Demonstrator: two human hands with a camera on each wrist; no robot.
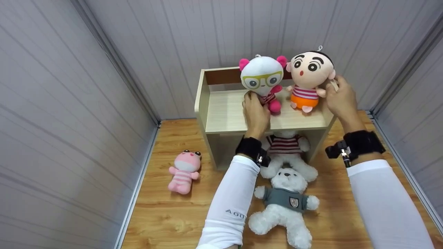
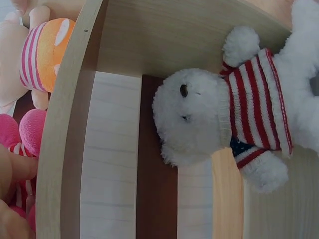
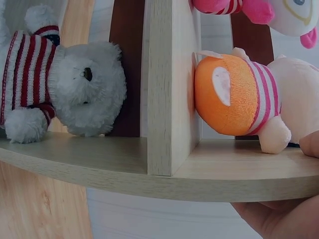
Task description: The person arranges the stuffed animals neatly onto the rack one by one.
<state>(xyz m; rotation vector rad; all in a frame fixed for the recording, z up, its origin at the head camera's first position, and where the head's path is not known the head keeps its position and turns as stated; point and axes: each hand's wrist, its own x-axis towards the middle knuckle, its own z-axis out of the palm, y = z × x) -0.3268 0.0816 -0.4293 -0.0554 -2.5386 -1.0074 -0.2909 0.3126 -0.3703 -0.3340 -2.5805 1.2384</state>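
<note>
My left hand grips the lower body of a white plush panda toy with pink ears and yellow glasses, on the top board of a small wooden shelf. My right hand holds the shelf's right side panel, thumb on the inner side and fingers outside. Beside that thumb, a plush boy doll in orange shorts and a striped top sits upright on the board. In the left wrist view, my left fingers lie against the panda's striped body. The right wrist view shows the boy doll's orange shorts close up.
A white plush bear in a striped sweater sits in the lower compartment. Before it on the floor lies a white teddy in a green shirt. A pink plush frog lies left of the shelf. Grey panel walls surround the floor.
</note>
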